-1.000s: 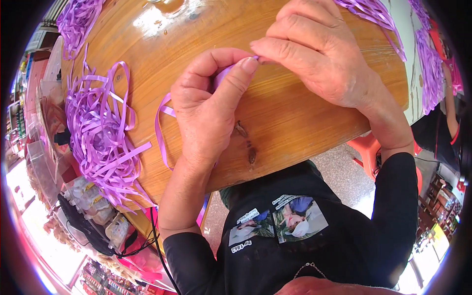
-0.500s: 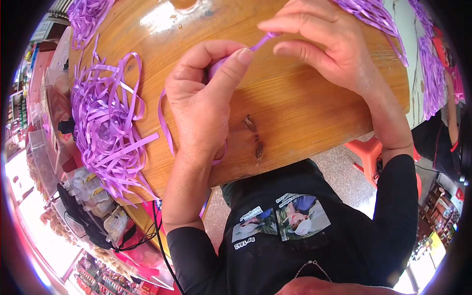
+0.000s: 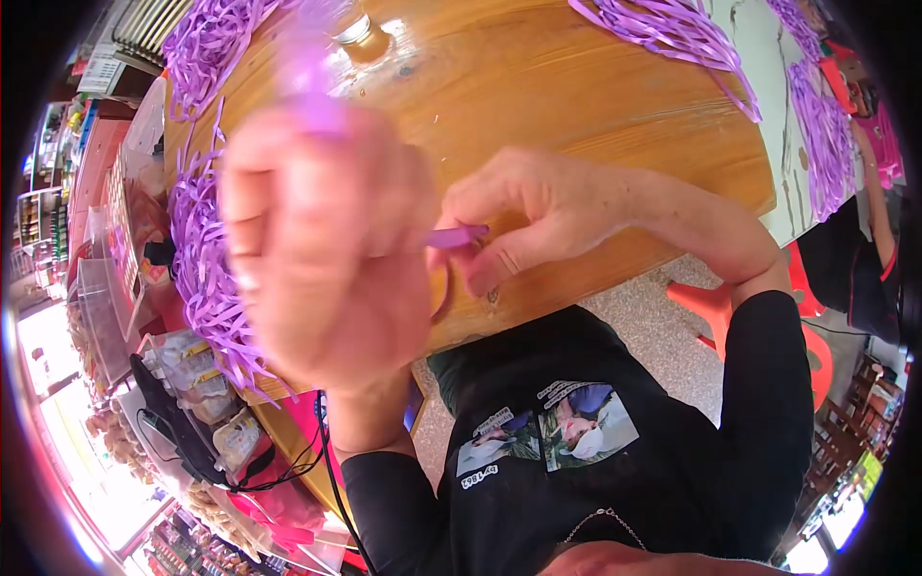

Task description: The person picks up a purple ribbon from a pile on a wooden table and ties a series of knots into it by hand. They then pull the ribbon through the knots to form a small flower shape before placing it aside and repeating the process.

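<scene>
My left hand (image 3: 327, 240) is raised close to the camera, left of centre, and smeared by motion. Its fingers are curled in a fist, with blurred purple ribbon showing at the top. My right hand (image 3: 538, 216) is lower, over the table's near part, its thumb and fingers curved round a short stretch of purple ribbon (image 3: 459, 236) beside the left hand. A thin purple loop hangs below that stretch. To the left lies a tangled heap of purple ribbon (image 3: 206, 269), partly hidden behind my left hand.
The wooden table (image 3: 576, 115) carries another ribbon pile (image 3: 206, 58) at far left and a ribbon bundle (image 3: 672, 38) at far right. A small glass jar (image 3: 357, 34) stands at the back. Black cables (image 3: 288, 470) hang at the left; an orange stool (image 3: 701, 312) stands at right.
My left hand has come up and left toward the camera and is now blurred. My right hand has dropped nearer the table's front edge. The view has shifted slightly.
</scene>
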Demonstrator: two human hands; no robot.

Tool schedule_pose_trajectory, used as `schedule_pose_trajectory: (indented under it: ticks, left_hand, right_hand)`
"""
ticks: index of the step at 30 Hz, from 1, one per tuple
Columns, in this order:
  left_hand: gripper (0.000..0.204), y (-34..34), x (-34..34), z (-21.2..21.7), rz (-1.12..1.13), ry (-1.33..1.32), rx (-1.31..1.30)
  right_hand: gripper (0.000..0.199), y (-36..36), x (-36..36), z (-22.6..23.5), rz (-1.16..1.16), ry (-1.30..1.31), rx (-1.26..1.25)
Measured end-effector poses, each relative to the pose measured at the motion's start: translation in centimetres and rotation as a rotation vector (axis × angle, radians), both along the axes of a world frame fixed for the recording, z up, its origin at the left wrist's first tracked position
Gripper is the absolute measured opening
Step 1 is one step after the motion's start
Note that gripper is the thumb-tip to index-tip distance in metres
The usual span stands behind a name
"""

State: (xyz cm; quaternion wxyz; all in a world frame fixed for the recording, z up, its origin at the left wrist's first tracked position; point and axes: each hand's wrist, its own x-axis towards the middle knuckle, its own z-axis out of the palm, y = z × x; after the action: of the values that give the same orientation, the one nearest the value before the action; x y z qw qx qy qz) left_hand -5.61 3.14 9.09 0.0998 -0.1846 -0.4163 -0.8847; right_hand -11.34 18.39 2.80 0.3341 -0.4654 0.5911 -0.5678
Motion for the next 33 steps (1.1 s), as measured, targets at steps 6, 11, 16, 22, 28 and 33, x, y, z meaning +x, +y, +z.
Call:
schedule_pose_trajectory:
  ticks: [6,11,16,22,28,33]
  left_hand:
    - [0.013,-4.4,1.2,3.4,-0.057,-0.046,0.295]
    - [0.016,-7.0,1.3,2.5,-0.041,-0.020,0.378]
    - [0.016,-13.8,1.7,-1.7,0.468,-0.087,-0.040]
    - [0.042,-15.3,1.0,-4.8,1.656,-0.255,-1.258]
    - [0.039,-1.8,-0.7,-6.8,0.843,0.152,-1.158]
    - [0.025,3.0,0.2,-6.7,0.030,-0.410,-0.240]
  right_hand:
    - [0.021,3.2,0.6,3.3,0.098,-0.173,0.014]
    - [0.024,5.9,0.2,3.6,-0.330,-0.217,0.137]
    - [0.021,10.2,-1.6,1.1,-0.583,-0.222,0.121]
    - [0.017,10.0,-2.6,0.4,-0.655,-0.124,0.089]
    - [0.018,5.4,-1.2,1.9,-0.467,0.075,0.119]
    - [0.019,4.3,-0.1,3.7,-0.655,0.233,0.142]
